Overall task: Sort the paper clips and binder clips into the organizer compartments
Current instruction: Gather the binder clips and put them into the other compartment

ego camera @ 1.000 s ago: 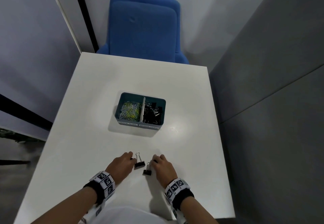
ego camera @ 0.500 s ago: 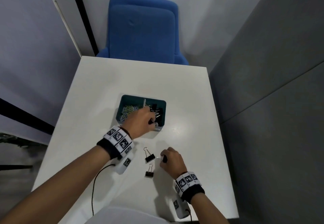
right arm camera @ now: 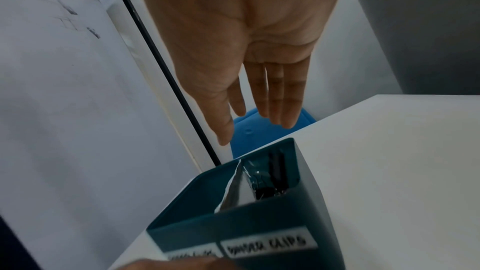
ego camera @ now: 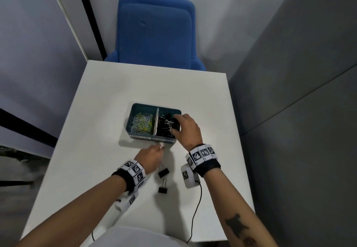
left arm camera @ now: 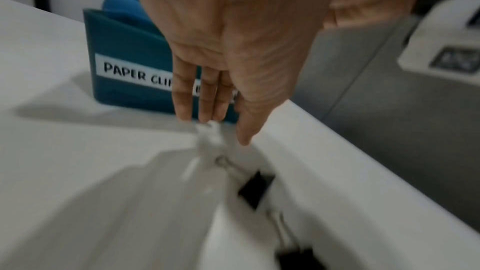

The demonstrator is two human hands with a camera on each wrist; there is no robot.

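A teal organizer (ego camera: pixel 129 128) stands mid-table, with coloured paper clips (ego camera: pixel 142 124) in its left compartment and black binder clips (ego camera: pixel 165 128) in its right one. My right hand (ego camera: pixel 176 124) hovers over the binder clip compartment with straight, spread fingers and holds nothing; the right wrist view shows this hand (right arm camera: pixel 252 130) bare above the organizer (right arm camera: pixel 259 223). My left hand (ego camera: pixel 157 149) is low over the table just in front of the organizer, fingers straight and bare (left arm camera: pixel 223 128). Two binder clips lie loose behind it, one nearer the hand (ego camera: pixel 163 173) and one closer to me (ego camera: pixel 162 187).
The white table (ego camera: pixel 96 150) has a blue chair (ego camera: pixel 156 34) at its far edge. Grey walls close in on both sides. A thin black cable (ego camera: pixel 195 212) trails from my right wrist over the near table edge.
My left hand has pulled back from the organizer's binder clip compartment to the table in front. My right hand has left the table and moved over that compartment, now open.
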